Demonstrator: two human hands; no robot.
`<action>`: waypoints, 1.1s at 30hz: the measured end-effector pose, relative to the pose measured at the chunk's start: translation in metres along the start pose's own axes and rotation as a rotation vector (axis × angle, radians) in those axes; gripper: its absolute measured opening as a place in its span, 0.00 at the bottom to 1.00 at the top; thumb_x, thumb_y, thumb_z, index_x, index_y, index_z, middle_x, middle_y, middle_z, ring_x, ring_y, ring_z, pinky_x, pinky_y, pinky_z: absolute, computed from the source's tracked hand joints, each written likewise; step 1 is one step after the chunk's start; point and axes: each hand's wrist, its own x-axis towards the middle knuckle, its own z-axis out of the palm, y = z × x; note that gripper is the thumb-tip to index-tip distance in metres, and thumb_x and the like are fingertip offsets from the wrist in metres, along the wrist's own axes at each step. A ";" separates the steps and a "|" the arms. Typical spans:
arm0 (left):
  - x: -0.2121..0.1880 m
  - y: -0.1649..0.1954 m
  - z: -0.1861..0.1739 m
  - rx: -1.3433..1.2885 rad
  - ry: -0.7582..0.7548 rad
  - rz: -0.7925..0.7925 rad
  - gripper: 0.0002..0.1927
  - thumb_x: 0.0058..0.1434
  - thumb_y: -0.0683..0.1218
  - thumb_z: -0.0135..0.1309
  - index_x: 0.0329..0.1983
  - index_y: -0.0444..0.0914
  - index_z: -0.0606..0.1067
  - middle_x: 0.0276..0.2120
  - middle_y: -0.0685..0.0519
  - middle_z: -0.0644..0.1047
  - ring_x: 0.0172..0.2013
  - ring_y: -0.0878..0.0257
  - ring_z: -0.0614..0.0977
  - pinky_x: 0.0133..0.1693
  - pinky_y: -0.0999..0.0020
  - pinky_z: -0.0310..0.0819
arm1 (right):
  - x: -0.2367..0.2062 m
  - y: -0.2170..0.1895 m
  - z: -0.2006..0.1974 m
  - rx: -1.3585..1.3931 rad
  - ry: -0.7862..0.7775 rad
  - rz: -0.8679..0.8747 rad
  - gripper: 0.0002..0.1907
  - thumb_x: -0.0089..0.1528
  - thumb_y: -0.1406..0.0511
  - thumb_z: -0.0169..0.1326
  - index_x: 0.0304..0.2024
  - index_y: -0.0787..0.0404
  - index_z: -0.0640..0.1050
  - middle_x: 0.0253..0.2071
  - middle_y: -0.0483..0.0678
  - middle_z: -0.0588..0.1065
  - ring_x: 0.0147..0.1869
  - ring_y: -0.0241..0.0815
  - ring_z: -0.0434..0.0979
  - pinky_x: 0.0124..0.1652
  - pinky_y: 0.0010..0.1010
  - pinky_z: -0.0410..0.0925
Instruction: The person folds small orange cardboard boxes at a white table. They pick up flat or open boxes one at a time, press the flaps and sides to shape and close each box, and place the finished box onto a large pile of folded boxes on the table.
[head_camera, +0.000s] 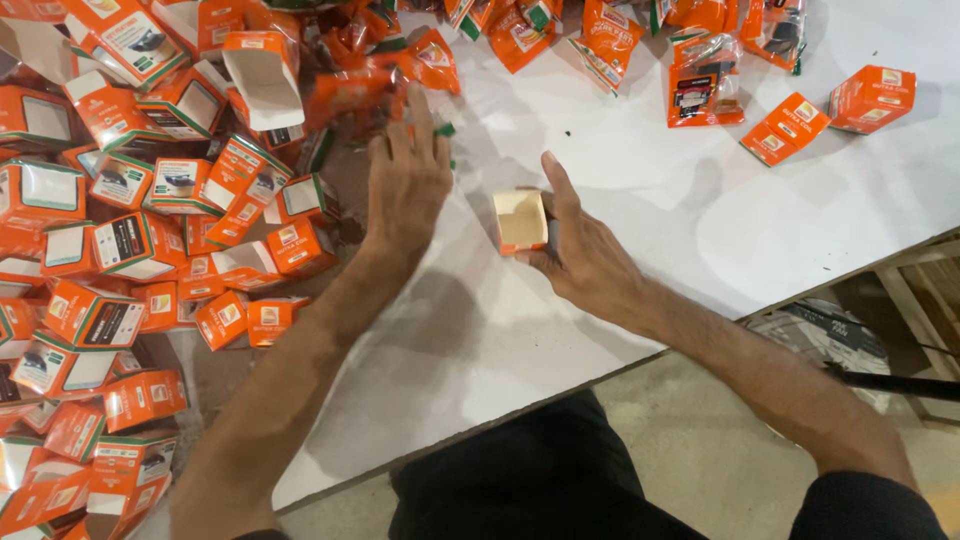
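Observation:
My right hand (580, 250) grips a small open orange carton (521, 222) on the white table (620, 170), its open end facing up. My left hand (405, 180) stretches forward with fingers spread, holding nothing, its fingertips at the blurred orange packets (350, 95) on the edge of the heap. The two hands are about a hand's width apart.
A big heap of small orange cartons (130, 230), some open and some flat, covers the left side. Orange pouches (705, 85) and two closed cartons (870, 98) lie at the far right. The table edge (700, 325) runs diagonally by my lap; a wooden frame (910, 290) stands to the right.

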 end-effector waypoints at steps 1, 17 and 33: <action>-0.008 0.001 -0.014 -0.094 0.036 0.051 0.06 0.63 0.46 0.55 0.39 0.39 0.75 0.55 0.39 0.76 0.41 0.56 0.75 0.43 0.60 0.76 | -0.001 -0.002 -0.001 0.073 -0.011 0.100 0.52 0.62 0.59 0.64 0.75 0.63 0.44 0.61 0.57 0.74 0.63 0.58 0.75 0.59 0.44 0.69; -0.078 -0.005 -0.126 -1.280 0.553 0.358 0.15 0.58 0.35 0.59 0.42 0.28 0.65 0.45 0.26 0.76 0.50 0.34 0.82 0.51 0.43 0.82 | -0.021 -0.025 0.018 -0.114 0.015 0.036 0.32 0.47 0.61 0.73 0.53 0.59 0.79 0.51 0.51 0.81 0.57 0.54 0.78 0.55 0.44 0.70; -0.070 0.028 -0.128 -1.311 -0.018 -0.404 0.15 0.56 0.39 0.62 0.45 0.36 0.73 0.58 0.39 0.61 0.60 0.41 0.63 0.58 0.46 0.63 | -0.028 -0.029 0.026 -0.124 0.076 -0.050 0.32 0.51 0.61 0.72 0.54 0.65 0.75 0.51 0.57 0.78 0.57 0.57 0.77 0.52 0.44 0.72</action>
